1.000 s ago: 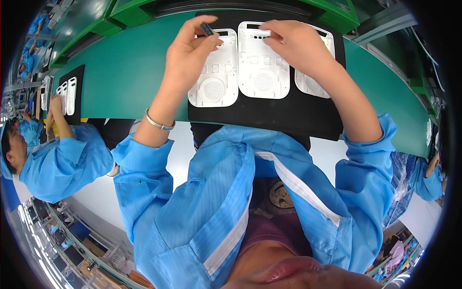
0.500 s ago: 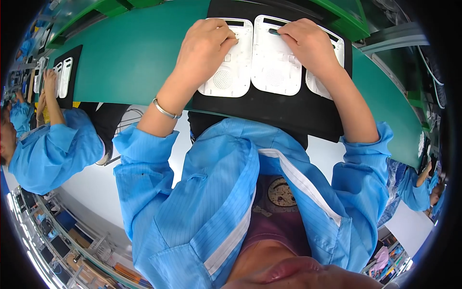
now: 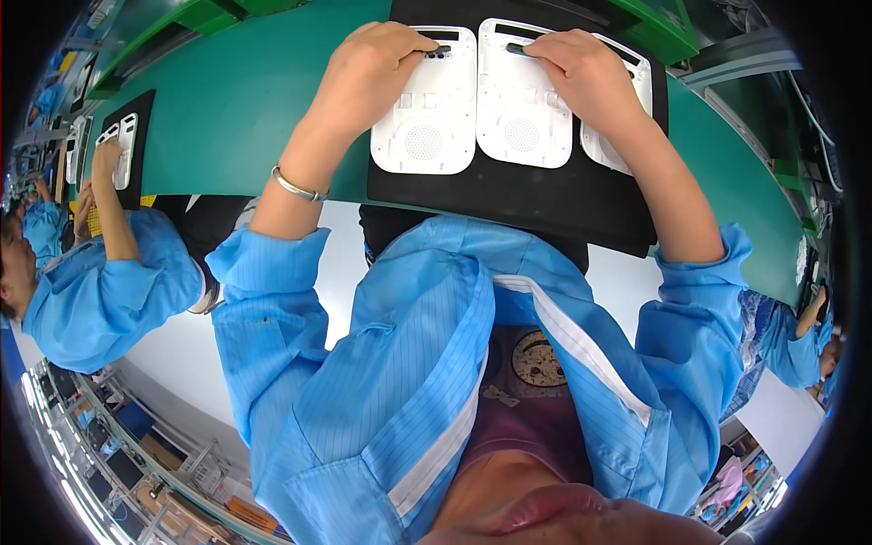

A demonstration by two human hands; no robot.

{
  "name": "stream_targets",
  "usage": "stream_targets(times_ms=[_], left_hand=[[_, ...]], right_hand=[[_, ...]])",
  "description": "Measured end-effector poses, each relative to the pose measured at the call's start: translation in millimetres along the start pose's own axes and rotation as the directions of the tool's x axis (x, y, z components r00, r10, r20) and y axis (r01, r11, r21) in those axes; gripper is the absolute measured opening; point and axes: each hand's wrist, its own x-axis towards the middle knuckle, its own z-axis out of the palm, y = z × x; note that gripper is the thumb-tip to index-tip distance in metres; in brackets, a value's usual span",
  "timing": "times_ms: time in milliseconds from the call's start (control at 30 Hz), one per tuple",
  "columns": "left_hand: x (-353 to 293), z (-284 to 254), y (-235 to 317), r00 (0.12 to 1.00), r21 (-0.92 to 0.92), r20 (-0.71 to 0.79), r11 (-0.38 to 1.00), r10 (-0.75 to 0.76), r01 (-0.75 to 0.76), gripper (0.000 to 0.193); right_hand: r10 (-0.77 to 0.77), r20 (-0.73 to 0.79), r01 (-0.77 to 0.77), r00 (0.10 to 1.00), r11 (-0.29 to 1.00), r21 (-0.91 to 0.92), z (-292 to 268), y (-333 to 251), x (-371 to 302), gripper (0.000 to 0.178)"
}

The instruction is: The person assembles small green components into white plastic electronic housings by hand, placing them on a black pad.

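Observation:
Three white plastic housings lie side by side, each with a slot across its far end and a round patch of small holes at its near end. My left hand (image 3: 374,74) reaches over the left housing (image 3: 422,123). Its thumb and forefinger are closed at a small dark strip (image 3: 440,51) just below the slot. Over the middle housing (image 3: 520,100), my right hand (image 3: 595,77) pinches the end of another small dark strip (image 3: 516,48). My right hand and wrist partly cover the right housing (image 3: 599,151).
A black mat (image 3: 509,195) lies under the housings on the green tabletop (image 3: 245,109). Green rails (image 3: 649,32) run along the far side. At the left, a co-worker in blue (image 3: 104,282) handles similar white housings (image 3: 127,145); another person sits far right.
My left hand has moved away from me and slightly left, exposing the dark strip on the left housing. My right hand stays at the middle housing's strip. The co-worker's hand has shifted.

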Motion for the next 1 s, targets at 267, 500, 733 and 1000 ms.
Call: stream_targets(times_ms=[267, 500, 733, 1000], left_hand=[[-4, 4, -3, 0.996, 0.063, 0.003, 0.994, 0.091, -0.091, 0.013], [-5, 4, -3, 0.980, 0.266, 0.092, 0.944, 0.178, -0.196, 0.016], [-17, -3, 26, 0.988, 0.397, 0.148, 0.912, 0.045, -0.101, 0.033], [-25, 2, 31, 0.969, 0.420, 0.216, 0.907, -0.123, 0.022, 0.059]], right_hand=[[0.021, -0.022, -0.020, 1.000, 1.000, 0.013, 1, -6, -4, 0.016], [0.002, -0.003, -0.002, 1.000, 1.000, -0.028, 1, -6, -6, 0.019], [-0.027, 0.024, 0.029, 0.999, 0.993, -0.115, -4, -15, -13, 0.022], [0.103, 0.301, -0.061, 0.948, 0.988, -0.145, -39, -41, 1, 0.042]])
